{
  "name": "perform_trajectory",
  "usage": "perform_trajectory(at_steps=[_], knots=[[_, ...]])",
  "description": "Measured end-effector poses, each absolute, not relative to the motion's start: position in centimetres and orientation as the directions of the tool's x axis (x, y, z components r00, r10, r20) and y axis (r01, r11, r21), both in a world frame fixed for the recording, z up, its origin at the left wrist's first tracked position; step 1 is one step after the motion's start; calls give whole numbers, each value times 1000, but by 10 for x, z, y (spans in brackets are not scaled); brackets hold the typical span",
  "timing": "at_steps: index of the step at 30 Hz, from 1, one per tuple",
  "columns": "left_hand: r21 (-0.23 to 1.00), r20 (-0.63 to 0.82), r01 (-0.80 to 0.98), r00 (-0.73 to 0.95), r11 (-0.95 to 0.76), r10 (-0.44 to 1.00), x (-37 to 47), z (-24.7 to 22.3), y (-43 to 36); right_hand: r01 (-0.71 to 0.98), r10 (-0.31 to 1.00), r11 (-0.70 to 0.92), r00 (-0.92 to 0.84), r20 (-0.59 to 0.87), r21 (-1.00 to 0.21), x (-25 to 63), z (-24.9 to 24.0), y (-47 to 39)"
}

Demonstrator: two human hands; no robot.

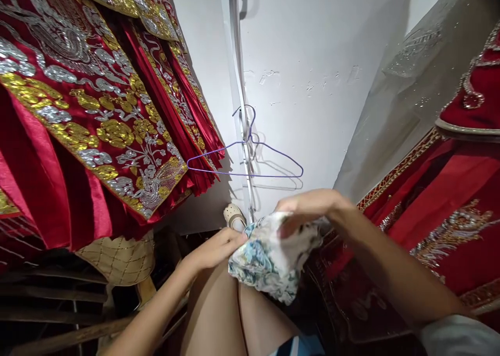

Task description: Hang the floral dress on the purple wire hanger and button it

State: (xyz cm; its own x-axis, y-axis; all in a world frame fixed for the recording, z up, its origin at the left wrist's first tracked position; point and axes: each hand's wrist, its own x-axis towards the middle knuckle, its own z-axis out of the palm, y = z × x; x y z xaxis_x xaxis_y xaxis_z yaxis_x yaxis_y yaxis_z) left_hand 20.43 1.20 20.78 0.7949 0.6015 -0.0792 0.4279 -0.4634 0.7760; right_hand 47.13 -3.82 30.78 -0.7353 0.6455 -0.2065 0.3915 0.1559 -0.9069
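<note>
Floral cloth (269,257), white with blue and green patterning, is bunched between our two hands, at the near middle of the scene, just above our legs (219,309). Going from the largest thing down, we see a pale wall (312,38) filling the far middle, with flaking marks on it. On the left we have a red garment (117,111), heavily worked in silver and gold, its pleats spreading toward the near side. On the right we see red clothing (449,189) with beaded trim, and clear plastic (406,80) beyond it at the far right. A slim pale pole (236,38) runs from the far side toward us, and a purple hanger (273,175) hangs at it with nothing on its bar. Our right hand (308,205) bends down onto the cloth's far right part; its fingertips are blurred and partly covered, so we cannot tell how firmly they close. Our left hand (223,244) pinches the cloth's left edge, thumb on top. Smallest, a beige shoe (233,214) with holes sits beyond our left hand, beside the pole.
</note>
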Motion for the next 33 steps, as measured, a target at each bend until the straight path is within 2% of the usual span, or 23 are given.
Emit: perform_trajectory(at_steps=[1,3,5,8,10,12,16,19,22,25,27,29,31,33], knots=[[686,-63,496,769,-532,636,194,205,17,433,733,194,-661,-164,-880,481,309,-31],[492,-10,601,728,-630,686,176,209,29,481,908,265,-416,48,-836,492,306,-14],[304,25,688,686,-659,727,164,222,37,466,952,307,-145,271,-830,489,295,6],[84,0,790,610,-608,793,155,238,43,454,938,286,47,343,-844,471,270,34],[29,-6,823,568,-568,823,151,240,44,473,939,258,83,334,-842,459,255,45],[59,50,828,555,-557,830,145,237,44,481,934,260,95,344,-837,455,244,46],[243,289,776,515,-583,807,136,236,40,470,918,253,160,363,-846,470,240,25],[353,427,699,472,-622,771,141,246,31,522,900,226,211,381,-823,489,248,3],[391,561,635,410,-666,720,155,262,24,580,878,201,251,408,-790,501,259,-11],[397,672,609,316,-686,670,172,284,25,504,909,220,206,364,-835,498,267,-19],[436,670,583,298,-685,680,183,303,33,447,933,245,132,334,-860,487,269,-24],[449,622,562,361,-694,695,192,321,45,434,942,281,44,332,-856,475,271,-30],[400,570,574,455,-715,684,199,337,57,413,935,329,-15,355,-849,468,273,-36],[356,540,600,494,-716,682,201,347,65,358,912,364,48,407,-860,471,274,-40]])
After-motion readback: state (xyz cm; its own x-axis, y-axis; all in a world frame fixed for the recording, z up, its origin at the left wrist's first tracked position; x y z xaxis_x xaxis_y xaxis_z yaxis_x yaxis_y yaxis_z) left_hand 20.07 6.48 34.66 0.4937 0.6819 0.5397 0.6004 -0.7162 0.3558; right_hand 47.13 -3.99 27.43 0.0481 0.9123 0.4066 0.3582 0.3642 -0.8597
